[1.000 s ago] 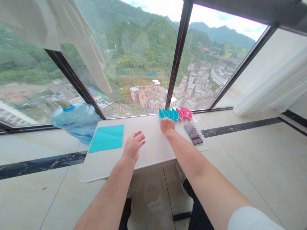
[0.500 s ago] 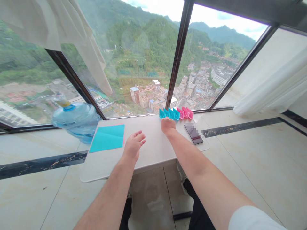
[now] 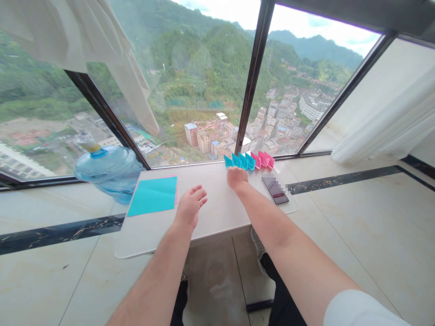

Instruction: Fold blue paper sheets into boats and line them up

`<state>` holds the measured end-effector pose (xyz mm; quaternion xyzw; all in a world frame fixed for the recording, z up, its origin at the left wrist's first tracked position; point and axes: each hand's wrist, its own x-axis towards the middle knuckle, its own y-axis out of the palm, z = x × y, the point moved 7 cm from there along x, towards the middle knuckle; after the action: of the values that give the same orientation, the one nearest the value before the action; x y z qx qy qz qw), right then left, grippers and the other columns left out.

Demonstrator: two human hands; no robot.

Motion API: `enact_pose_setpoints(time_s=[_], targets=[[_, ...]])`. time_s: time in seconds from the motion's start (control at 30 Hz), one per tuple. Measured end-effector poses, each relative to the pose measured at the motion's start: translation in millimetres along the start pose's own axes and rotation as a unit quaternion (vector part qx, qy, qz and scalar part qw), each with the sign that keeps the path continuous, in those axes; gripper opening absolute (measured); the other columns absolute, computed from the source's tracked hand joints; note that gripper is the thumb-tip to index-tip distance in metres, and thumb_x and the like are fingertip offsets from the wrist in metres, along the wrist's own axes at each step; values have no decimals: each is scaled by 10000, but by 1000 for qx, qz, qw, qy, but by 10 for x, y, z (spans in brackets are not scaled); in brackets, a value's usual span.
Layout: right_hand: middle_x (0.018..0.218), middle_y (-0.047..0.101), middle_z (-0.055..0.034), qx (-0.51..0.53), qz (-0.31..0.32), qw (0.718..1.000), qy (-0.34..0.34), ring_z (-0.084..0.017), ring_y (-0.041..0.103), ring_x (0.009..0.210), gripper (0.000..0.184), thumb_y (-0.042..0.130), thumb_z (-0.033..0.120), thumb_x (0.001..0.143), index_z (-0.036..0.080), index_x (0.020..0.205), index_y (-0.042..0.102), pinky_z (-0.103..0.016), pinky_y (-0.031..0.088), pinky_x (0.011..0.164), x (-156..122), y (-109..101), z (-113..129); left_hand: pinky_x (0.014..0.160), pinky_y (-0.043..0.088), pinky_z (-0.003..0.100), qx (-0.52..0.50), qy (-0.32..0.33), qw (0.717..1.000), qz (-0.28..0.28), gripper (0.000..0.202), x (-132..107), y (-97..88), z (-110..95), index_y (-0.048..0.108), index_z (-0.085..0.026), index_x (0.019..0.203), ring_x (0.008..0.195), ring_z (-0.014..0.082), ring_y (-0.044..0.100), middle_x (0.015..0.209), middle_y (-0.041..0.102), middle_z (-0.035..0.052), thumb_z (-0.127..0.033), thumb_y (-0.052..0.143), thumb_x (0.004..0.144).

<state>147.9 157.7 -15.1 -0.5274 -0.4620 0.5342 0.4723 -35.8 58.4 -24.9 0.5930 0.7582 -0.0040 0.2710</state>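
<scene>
At the far edge of the white table (image 3: pixel 217 217), a row of folded paper boats runs along the window, blue ones (image 3: pixel 247 161) on the left and pink ones (image 3: pixel 265 160) on the right. My right hand (image 3: pixel 237 177) is closed on the leftmost blue paper boat (image 3: pixel 228 161); its fingertips are hidden behind the knuckles. My left hand (image 3: pixel 190 206) hovers over the table's middle, open and holding nothing, with fingers loosely bent. Left of it lies a stack of square paper, a blue sheet (image 3: pixel 152 196) on top and a pink edge showing beneath.
A phone (image 3: pixel 275 190) lies at the table's right end. The large blue water bottle (image 3: pixel 110 170) stands on the floor by the left end. Windows with dark frames (image 3: pixel 249 86) rise right behind the table.
My right hand and the leftmost blue boat have shifted very slightly left, widening the gap to the other boats. My left hand stays almost still.
</scene>
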Motion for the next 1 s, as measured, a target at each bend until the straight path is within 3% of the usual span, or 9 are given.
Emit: enact_pose_setpoints(time_s=[0.2,0.4,0.5,0.63,0.7,0.77,0.87,1.0], targets=[[1092,723,-252,24,-66,997,14,-308,726,1037,293,481,111,932,67,1156,664,-400,551,865,72,16,-22,863,517,352,1,2,1000,-2,243,15,-16,5,668,-142,938,892,174,630,923,659,73,-155,729,703],[1091,728,-198,57,-128,990,8,-289,715,1005,311,455,291,999,114,1119,681,-378,531,863,-29,-38,62,806,516,331,-15,25,999,-28,255,17,-42,-35,653,-144,906,840,160,634,920,658,65,-162,725,662],[1107,731,-123,104,-141,983,-55,-237,699,1022,315,415,273,1012,178,1062,712,-332,514,886,-167,-28,420,721,496,288,-44,92,989,-104,214,46,-196,-212,634,-152,860,760,134,614,854,641,33,-159,674,651],[1201,710,-44,174,-80,953,-235,-200,674,1080,279,528,377,972,257,1135,722,-305,502,953,-396,80,1292,630,440,249,-94,143,956,-237,180,101,-603,-484,593,-177,810,676,119,574,723,581,-12,-149,614,633],[1360,645,-42,178,-53,933,-309,-216,601,1237,382,604,451,924,258,1245,681,-319,455,1060,-491,134,1704,633,444,255,-117,147,941,-281,163,155,-835,-579,581,-182,797,685,122,578,731,576,-13,-147,600,639],[1525,510,-84,161,-22,928,-336,-251,509,1356,569,648,503,883,218,1372,599,-359,412,1124,-526,216,1982,643,447,261,-120,125,935,-309,122,234,-1061,-613,564,-179,762,697,120,573,757,578,-7,-151,592,646],[1512,524,-103,120,28,933,-338,-292,513,1339,548,676,494,855,195,1313,648,-388,426,1108,-540,387,2167,625,424,280,-53,76,935,-343,100,334,-1361,-593,563,-175,741,680,132,534,741,560,-2,-180,614,655],[1361,641,-97,136,2,938,-319,-273,566,1253,373,642,447,882,203,1149,735,-373,428,1087,-576,480,2155,647,414,299,-3,75,932,-355,114,425,-1581,-539,579,-173,762,689,142,512,740,543,-5,-224,626,671]])
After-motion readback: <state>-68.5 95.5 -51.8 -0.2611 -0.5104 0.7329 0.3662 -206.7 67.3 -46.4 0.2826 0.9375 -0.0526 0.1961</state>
